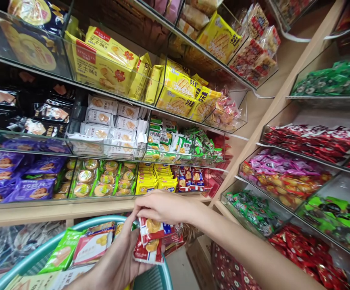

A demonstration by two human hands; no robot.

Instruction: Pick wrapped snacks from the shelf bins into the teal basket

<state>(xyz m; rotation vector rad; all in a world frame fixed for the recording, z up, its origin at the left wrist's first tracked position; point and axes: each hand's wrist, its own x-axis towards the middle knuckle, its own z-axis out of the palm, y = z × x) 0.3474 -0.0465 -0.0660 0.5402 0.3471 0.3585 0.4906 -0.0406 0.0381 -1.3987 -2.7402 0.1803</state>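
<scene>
Small red, white and blue biscuit packets (151,246) are gathered between my two hands, over the right side of a teal plastic basket (163,278). My left hand (119,250) cups them from the left and below, its thumb up against them. From above, my right hand (162,205) grips the upper ends with curled fingers, and its fingertips touch my left hand. In the basket lie a green snack packet (63,247), a pink and white packet (92,245) and other packets. Matching red and blue packets (190,178) fill a bin just behind my hands.
Shelves of clear bins rise ahead, holding yellow packets (153,181), white packets (111,129) and purple packets (32,185). A wooden ledge (60,211) runs beneath them. More bins on the right hold red wrapped sweets (311,257). A cardboard box (203,259) stands below.
</scene>
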